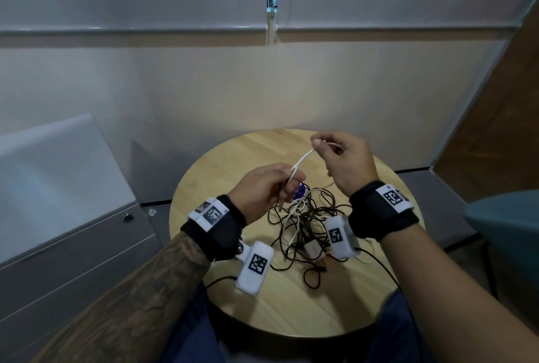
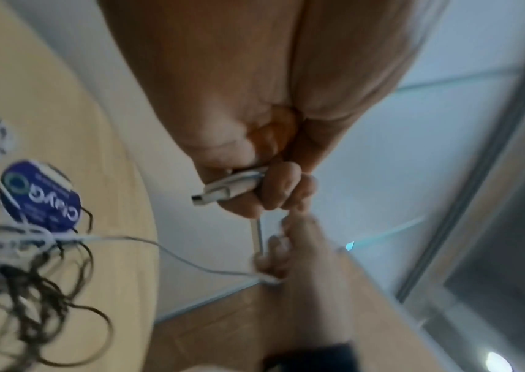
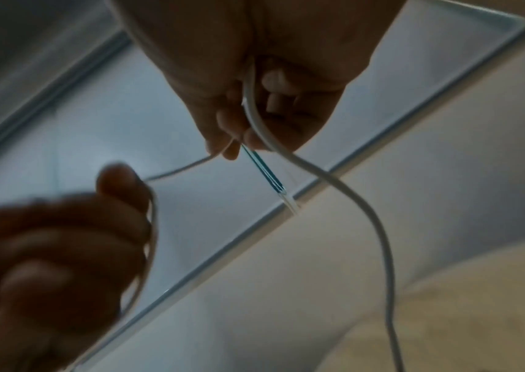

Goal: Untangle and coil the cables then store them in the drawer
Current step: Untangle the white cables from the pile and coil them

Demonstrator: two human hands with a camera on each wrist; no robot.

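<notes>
- Two hands: the left hand (image 1: 264, 187) and the right hand (image 1: 344, 158).
- One white cable (image 1: 302, 158) stretched between them.
- One tangle of dark cables (image 1: 309, 222) (the separate strands cannot be counted).
- One round purple badge (image 1: 299, 189).
- One round tabletop (image 1: 291, 310).
- One drawer cabinet (image 1: 73, 246).

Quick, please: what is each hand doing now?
Left hand: closed on the white cable, at its plug end.
Right hand: pinching the same white cable.
</notes>
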